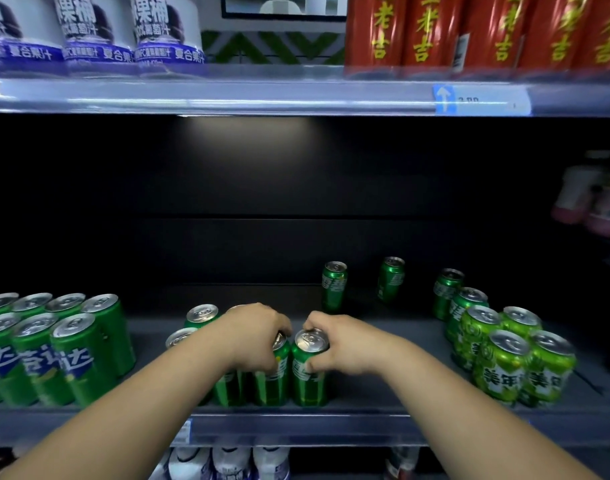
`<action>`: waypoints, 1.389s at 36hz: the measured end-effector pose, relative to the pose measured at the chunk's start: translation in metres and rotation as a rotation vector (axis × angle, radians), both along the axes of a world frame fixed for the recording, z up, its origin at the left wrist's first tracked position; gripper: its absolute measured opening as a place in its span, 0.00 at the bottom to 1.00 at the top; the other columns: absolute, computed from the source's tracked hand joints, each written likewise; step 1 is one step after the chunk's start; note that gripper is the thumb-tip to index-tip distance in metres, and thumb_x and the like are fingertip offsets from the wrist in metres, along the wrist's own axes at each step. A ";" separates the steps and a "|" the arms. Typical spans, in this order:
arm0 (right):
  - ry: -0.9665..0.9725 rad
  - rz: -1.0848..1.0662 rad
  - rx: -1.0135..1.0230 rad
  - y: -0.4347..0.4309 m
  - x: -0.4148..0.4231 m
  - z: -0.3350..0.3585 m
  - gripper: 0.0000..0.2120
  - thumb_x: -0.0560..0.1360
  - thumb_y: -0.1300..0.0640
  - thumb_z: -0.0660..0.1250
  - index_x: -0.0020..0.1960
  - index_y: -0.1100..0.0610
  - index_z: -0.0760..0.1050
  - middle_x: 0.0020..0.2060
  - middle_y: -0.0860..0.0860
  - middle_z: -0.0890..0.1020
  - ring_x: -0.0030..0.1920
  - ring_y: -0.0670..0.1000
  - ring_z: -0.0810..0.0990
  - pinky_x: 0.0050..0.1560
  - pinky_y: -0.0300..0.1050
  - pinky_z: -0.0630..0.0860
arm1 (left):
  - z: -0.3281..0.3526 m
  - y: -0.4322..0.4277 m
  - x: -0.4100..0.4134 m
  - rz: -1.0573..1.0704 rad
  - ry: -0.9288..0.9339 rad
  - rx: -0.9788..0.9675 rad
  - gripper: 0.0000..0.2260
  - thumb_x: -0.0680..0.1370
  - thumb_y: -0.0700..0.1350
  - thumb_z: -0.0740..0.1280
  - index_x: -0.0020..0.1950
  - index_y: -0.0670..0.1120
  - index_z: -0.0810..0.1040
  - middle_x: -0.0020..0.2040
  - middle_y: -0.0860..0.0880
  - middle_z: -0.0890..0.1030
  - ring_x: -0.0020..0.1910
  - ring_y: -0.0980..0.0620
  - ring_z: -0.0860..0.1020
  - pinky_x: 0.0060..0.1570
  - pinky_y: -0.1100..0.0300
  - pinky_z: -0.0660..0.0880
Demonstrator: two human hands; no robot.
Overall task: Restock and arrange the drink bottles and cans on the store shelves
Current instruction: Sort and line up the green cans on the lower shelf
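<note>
Several green cans stand upright near the front edge of the middle shelf [365, 403]. My left hand [258, 336] grips the top of one green can [270, 382] in the front row. Beside it, my right hand [348, 342] grips the neighbouring green can [308, 375], fingers round its rim. The two cans stand side by side, almost touching. More green cans [201, 315] sit behind my left forearm, partly hidden. Three green cans [334, 285] stand apart near the back of the shelf.
A block of green cans [54, 344] fills the shelf's left side, and light-green cans [508, 362] cluster at the right. Red cans [469, 29] and white-and-purple bottles [95, 32] stand on the upper shelf. Pink bottles [594, 202] are at far right. White bottles [227, 462] show below.
</note>
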State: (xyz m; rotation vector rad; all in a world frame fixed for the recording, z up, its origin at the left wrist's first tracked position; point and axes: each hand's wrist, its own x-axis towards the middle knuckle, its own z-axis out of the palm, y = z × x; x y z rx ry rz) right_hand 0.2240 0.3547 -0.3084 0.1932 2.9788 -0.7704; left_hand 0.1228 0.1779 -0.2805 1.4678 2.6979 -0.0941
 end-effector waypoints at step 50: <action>0.008 -0.403 0.124 0.261 -0.086 0.011 0.46 0.66 0.51 0.82 0.78 0.53 0.63 0.72 0.56 0.71 0.69 0.57 0.73 0.67 0.50 0.73 | -0.004 0.228 -0.135 -0.092 -0.086 -0.008 0.40 0.71 0.43 0.76 0.79 0.54 0.61 0.70 0.47 0.69 0.65 0.44 0.74 0.62 0.50 0.76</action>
